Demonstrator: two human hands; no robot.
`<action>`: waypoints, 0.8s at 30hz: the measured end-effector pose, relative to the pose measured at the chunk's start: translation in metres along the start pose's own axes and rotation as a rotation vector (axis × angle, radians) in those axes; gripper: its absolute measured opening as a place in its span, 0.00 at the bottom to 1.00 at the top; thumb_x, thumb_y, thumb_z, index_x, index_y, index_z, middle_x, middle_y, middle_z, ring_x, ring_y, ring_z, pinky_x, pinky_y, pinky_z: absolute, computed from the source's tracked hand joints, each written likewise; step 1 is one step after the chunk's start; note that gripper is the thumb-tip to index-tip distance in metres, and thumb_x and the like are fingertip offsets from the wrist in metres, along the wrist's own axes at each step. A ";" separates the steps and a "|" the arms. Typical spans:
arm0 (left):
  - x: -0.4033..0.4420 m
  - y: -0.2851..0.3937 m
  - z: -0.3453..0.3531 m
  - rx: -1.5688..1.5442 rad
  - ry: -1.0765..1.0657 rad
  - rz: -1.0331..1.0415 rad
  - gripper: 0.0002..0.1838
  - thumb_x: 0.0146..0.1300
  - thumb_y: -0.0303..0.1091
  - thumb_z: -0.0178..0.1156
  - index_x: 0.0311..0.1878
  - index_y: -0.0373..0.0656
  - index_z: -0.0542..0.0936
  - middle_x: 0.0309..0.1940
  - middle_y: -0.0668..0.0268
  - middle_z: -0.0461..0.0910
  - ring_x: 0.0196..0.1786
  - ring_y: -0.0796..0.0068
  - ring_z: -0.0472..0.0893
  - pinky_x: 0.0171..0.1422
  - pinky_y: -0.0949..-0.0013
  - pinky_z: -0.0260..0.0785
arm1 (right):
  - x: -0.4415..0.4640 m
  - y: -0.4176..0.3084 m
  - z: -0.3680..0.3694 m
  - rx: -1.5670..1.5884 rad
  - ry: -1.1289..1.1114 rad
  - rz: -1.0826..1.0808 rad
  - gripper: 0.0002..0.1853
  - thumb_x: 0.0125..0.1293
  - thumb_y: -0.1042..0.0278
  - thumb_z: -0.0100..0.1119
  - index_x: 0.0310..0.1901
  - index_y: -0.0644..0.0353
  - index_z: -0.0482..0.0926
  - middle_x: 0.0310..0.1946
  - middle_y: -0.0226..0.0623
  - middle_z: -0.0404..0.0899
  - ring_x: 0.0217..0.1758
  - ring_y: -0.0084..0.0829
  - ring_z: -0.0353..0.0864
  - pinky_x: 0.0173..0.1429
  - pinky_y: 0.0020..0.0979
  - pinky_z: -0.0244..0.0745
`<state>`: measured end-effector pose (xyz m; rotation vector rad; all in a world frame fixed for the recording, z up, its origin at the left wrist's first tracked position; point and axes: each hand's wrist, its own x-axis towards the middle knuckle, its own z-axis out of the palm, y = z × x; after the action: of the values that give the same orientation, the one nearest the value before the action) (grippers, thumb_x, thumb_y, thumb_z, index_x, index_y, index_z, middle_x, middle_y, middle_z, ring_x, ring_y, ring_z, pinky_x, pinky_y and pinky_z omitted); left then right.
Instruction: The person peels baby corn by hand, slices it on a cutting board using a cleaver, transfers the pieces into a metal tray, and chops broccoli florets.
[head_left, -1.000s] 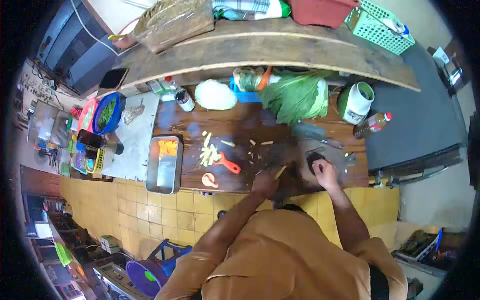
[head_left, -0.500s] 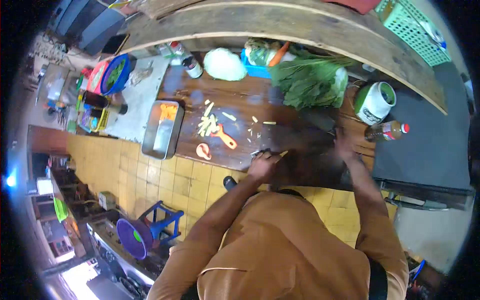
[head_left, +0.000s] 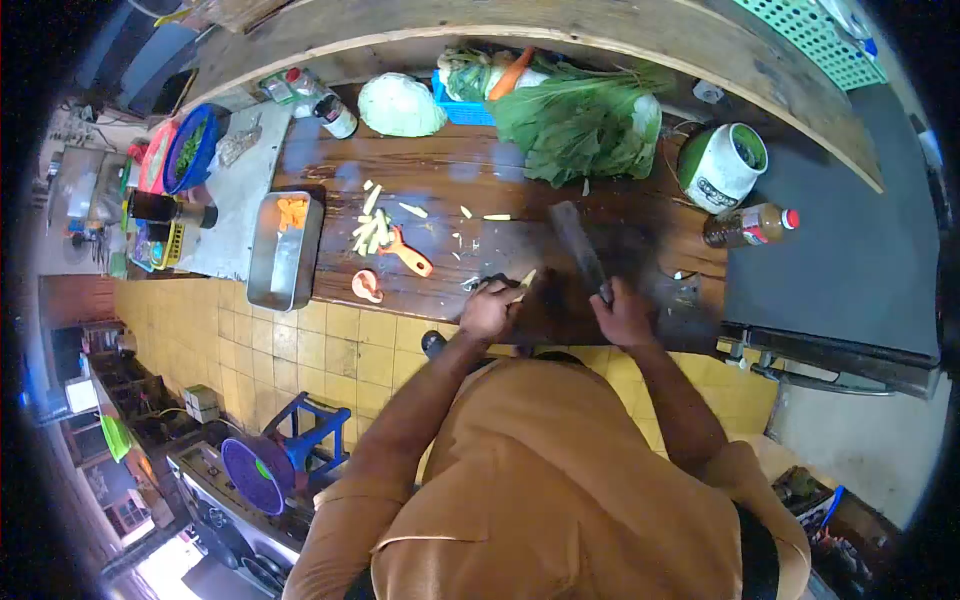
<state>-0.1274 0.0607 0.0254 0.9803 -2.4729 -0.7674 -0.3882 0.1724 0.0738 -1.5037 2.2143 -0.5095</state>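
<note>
Brown wood, the worktop (head_left: 400, 165) lay before us; our right hand (head_left: 625, 315) had just taken up a broad-bladed knife (head_left: 577, 240), so both our hands were now occupied; its fingers closed round the handle near the front edge, the blade angled toward the back; our left hand (head_left: 488, 308), also by the front edge, pinched a pale yellow strip (head_left: 527, 284); loose strips (head_left: 372, 235) lay left of centre, beside an orange peeler (head_left: 410, 260); blur softened the blade, our left fingers hid the held end, and we could not tell which vegetable it was.
</note>
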 end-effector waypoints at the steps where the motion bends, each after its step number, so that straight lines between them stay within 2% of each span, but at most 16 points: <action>1: 0.001 0.001 -0.001 -0.018 0.001 0.007 0.16 0.55 0.33 0.62 0.49 0.51 0.83 0.40 0.62 0.80 0.46 0.58 0.79 0.54 0.57 0.73 | 0.003 -0.016 -0.003 0.048 -0.071 0.038 0.22 0.65 0.56 0.59 0.52 0.65 0.72 0.39 0.55 0.80 0.41 0.56 0.80 0.47 0.49 0.76; 3: 0.000 0.000 -0.002 -0.031 -0.008 0.010 0.16 0.55 0.34 0.62 0.49 0.50 0.83 0.41 0.62 0.80 0.47 0.58 0.79 0.54 0.58 0.73 | 0.009 -0.022 -0.001 0.106 -0.147 0.082 0.24 0.65 0.56 0.59 0.55 0.66 0.71 0.40 0.56 0.80 0.42 0.57 0.80 0.48 0.49 0.76; 6: 0.001 -0.004 -0.001 -0.046 -0.072 -0.038 0.16 0.54 0.34 0.63 0.48 0.49 0.83 0.43 0.62 0.81 0.48 0.59 0.79 0.55 0.58 0.73 | 0.019 -0.026 0.002 0.203 -0.068 0.002 0.23 0.65 0.57 0.59 0.55 0.66 0.71 0.40 0.57 0.80 0.43 0.59 0.80 0.48 0.52 0.75; 9: 0.005 0.000 -0.002 -0.001 -0.078 -0.013 0.16 0.54 0.34 0.64 0.47 0.49 0.83 0.44 0.62 0.81 0.49 0.60 0.79 0.56 0.59 0.73 | 0.018 -0.055 -0.017 0.126 -0.187 -0.035 0.21 0.64 0.60 0.58 0.51 0.68 0.71 0.40 0.59 0.79 0.43 0.61 0.80 0.48 0.54 0.75; 11: 0.007 0.002 -0.004 -0.011 -0.121 -0.015 0.18 0.53 0.31 0.65 0.50 0.48 0.82 0.47 0.59 0.81 0.51 0.55 0.80 0.57 0.58 0.74 | 0.012 -0.062 -0.009 0.064 -0.247 -0.128 0.18 0.62 0.64 0.58 0.48 0.68 0.71 0.39 0.60 0.79 0.41 0.62 0.79 0.46 0.53 0.75; 12: 0.007 0.000 -0.003 0.028 -0.060 0.060 0.17 0.53 0.30 0.65 0.49 0.47 0.82 0.46 0.59 0.81 0.50 0.55 0.80 0.56 0.59 0.74 | 0.007 -0.063 -0.003 0.064 -0.251 -0.130 0.18 0.62 0.64 0.58 0.48 0.68 0.71 0.39 0.60 0.79 0.41 0.62 0.79 0.46 0.53 0.75; 14: 0.007 -0.002 0.001 0.031 -0.049 0.044 0.15 0.53 0.32 0.65 0.46 0.47 0.83 0.44 0.60 0.81 0.49 0.57 0.80 0.56 0.59 0.74 | -0.002 -0.062 0.013 0.059 -0.162 -0.175 0.17 0.61 0.67 0.58 0.48 0.68 0.71 0.35 0.60 0.78 0.39 0.61 0.79 0.44 0.52 0.75; 18: 0.006 0.000 0.002 0.015 -0.033 0.007 0.12 0.52 0.35 0.64 0.41 0.47 0.85 0.40 0.61 0.81 0.46 0.59 0.81 0.55 0.59 0.74 | -0.010 -0.065 0.033 0.128 -0.193 -0.105 0.16 0.62 0.66 0.56 0.48 0.66 0.71 0.32 0.57 0.78 0.37 0.59 0.79 0.42 0.53 0.74; 21: 0.004 -0.002 0.001 -0.004 -0.016 0.029 0.10 0.52 0.35 0.65 0.38 0.47 0.84 0.37 0.61 0.81 0.45 0.58 0.81 0.54 0.59 0.75 | -0.013 -0.056 0.052 -0.013 -0.141 -0.189 0.13 0.64 0.65 0.54 0.44 0.64 0.67 0.32 0.57 0.77 0.36 0.59 0.79 0.41 0.54 0.73; 24: 0.002 -0.007 0.003 -0.001 -0.046 0.062 0.11 0.52 0.30 0.66 0.41 0.45 0.84 0.38 0.59 0.82 0.45 0.55 0.81 0.53 0.58 0.74 | -0.007 -0.062 0.054 0.023 -0.160 -0.204 0.13 0.65 0.65 0.53 0.45 0.65 0.67 0.33 0.59 0.77 0.37 0.59 0.79 0.42 0.53 0.74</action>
<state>-0.1269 0.0560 0.0195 0.8899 -2.5296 -0.7796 -0.3086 0.1539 0.0614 -1.7053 1.9403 -0.4574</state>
